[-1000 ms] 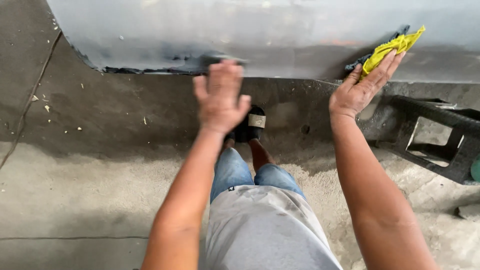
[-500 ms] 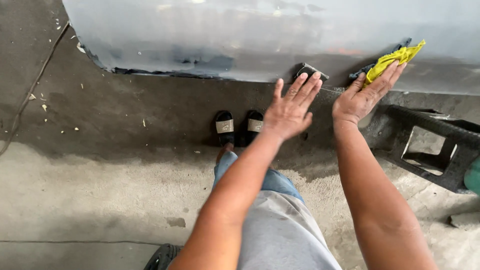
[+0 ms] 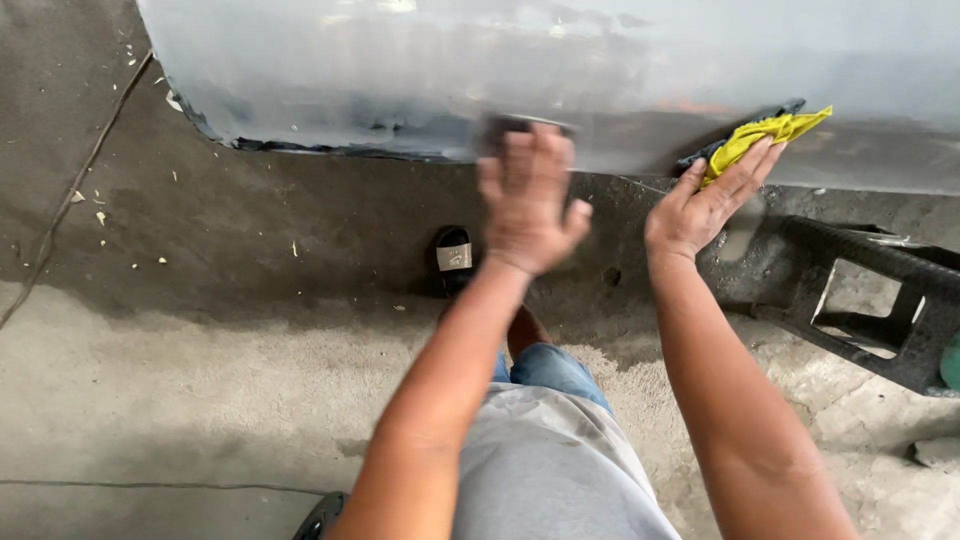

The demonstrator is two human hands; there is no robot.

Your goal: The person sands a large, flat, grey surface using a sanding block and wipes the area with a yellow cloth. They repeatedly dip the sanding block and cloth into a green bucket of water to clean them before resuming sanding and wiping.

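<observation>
No packages, signs or screens are seen. One small rectangular tan label is noted on the black sandal (image 3: 453, 258) strap, on the concrete floor.

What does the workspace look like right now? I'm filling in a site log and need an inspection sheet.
Surface: grey panel, dull and patchy, with a dark ragged lower edge.
Job's things: dark sanding block under the left hand, pressed on the panel; yellow cloth over a dark rag, under the right fingertips.
Clutter: pale chips scattered on the concrete floor.
Hands: left hand flat on the block, blurred; right hand flat against the panel on the cloth.
Cables: thin dark line across the floor, cable or crack, cannot tell.
Surroundings: black metal frame at right; black sandal on the person's foot.
</observation>
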